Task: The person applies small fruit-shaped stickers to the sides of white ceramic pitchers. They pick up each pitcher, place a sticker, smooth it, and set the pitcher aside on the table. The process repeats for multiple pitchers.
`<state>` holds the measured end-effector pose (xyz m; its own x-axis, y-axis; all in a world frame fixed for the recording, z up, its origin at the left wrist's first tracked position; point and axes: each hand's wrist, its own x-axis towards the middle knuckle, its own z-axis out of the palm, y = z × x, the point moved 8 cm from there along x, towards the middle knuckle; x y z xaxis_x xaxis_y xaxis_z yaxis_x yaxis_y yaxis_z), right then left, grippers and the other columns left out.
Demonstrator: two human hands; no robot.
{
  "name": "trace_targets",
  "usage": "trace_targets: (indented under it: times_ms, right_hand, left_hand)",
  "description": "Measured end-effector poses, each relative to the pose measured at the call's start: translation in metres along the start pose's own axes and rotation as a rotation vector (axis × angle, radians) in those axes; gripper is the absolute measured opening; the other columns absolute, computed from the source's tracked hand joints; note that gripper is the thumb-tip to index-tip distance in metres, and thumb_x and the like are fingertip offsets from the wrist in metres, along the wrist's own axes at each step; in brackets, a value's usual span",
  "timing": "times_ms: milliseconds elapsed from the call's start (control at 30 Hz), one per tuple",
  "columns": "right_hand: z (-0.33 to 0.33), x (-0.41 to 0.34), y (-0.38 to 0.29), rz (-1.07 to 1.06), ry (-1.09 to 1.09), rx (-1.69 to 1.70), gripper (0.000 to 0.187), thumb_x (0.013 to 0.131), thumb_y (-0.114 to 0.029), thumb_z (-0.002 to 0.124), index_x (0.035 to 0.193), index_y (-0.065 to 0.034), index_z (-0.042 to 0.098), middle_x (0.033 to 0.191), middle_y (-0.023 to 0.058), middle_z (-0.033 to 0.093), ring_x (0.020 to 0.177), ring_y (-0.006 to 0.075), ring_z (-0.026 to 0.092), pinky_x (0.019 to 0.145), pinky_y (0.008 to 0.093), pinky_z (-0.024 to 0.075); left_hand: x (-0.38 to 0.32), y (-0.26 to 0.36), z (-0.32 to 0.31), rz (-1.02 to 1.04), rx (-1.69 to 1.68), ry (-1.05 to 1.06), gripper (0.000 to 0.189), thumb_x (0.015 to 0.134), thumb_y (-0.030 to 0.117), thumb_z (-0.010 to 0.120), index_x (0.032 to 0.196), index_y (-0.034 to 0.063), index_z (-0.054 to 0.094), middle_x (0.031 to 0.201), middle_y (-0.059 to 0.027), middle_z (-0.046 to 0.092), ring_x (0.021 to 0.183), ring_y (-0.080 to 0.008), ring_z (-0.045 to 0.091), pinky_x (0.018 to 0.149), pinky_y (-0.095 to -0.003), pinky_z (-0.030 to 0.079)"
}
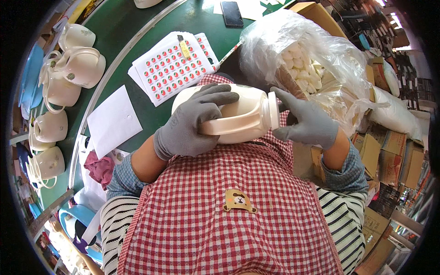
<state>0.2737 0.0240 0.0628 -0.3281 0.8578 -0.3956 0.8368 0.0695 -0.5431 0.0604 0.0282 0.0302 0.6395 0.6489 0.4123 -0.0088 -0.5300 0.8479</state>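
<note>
A cream jug (248, 103) lies on its side across my lap, against a red-and-white checked apron (220, 178). My left hand (190, 123), in a grey knit glove, is wrapped around its handle (237, 124), fingers spread over the body. At the jug's right end sits a round cream lid (274, 110). My right hand (304, 117), gloved the same way, has its thumb and a finger on opposite edges of that lid. Whether the lid is fully seated cannot be told.
Sheets of round red-and-green stickers (175, 68) lie on the green table with a small yellow-and-black strip (184, 48) and a phone (232, 14). Cream jugs (51, 125) line the left. A plastic-lined carton (288, 80) holds cream parts. Another person's arm (87, 261) shows lower left.
</note>
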Motion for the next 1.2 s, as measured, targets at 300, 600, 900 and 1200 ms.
trace_targets:
  times_ms: [300,600,900,1200]
  right_hand:
    - [-0.005,-0.003,-0.002,-0.336,0.527,-0.293,0.083,0.081,-0.072,0.061,0.120,0.0013,0.063,0.102,0.0171,0.069,0.090,0.0314,0.069,0.080,0.0402,0.0537]
    - [0.003,0.011,0.032,-0.018,0.349,0.159,0.057,0.092,-0.054,0.061,0.115,-0.0025,0.068,0.092,0.0165,0.070,0.081,0.0290,0.069,0.079,0.0386,0.0546]
    - [0.009,0.001,0.013,0.014,0.146,-0.030,0.085,0.087,-0.064,0.062,0.141,0.0000,0.048,0.131,0.0266,0.058,0.118,0.0398,0.060,0.101,0.0418,0.0464]
    - [0.015,-0.007,0.003,-0.100,0.197,-0.088,0.089,0.087,-0.065,0.060,0.142,0.0041,0.044,0.129,0.0284,0.057,0.112,0.0379,0.064,0.094,0.0440,0.0513]
  left_hand:
    - [-0.001,0.001,0.003,-0.001,-0.009,0.022,0.025,0.058,0.004,0.073,0.077,0.0043,0.058,0.131,-0.0231,0.060,0.136,-0.0443,0.043,0.116,-0.0557,0.025]
    - [0.000,0.008,0.007,-0.006,0.009,-0.013,0.025,0.057,0.004,0.073,0.077,0.0045,0.058,0.130,-0.0227,0.061,0.135,-0.0444,0.045,0.116,-0.0565,0.025]
    - [-0.006,0.007,0.008,-0.016,-0.017,0.007,0.024,0.058,0.003,0.071,0.079,0.0030,0.058,0.131,-0.0229,0.060,0.135,-0.0442,0.045,0.116,-0.0557,0.025]
    - [-0.008,0.002,0.006,-0.025,-0.055,0.029,0.024,0.060,0.002,0.072,0.080,0.0035,0.059,0.131,-0.0222,0.061,0.135,-0.0439,0.045,0.116,-0.0551,0.026]
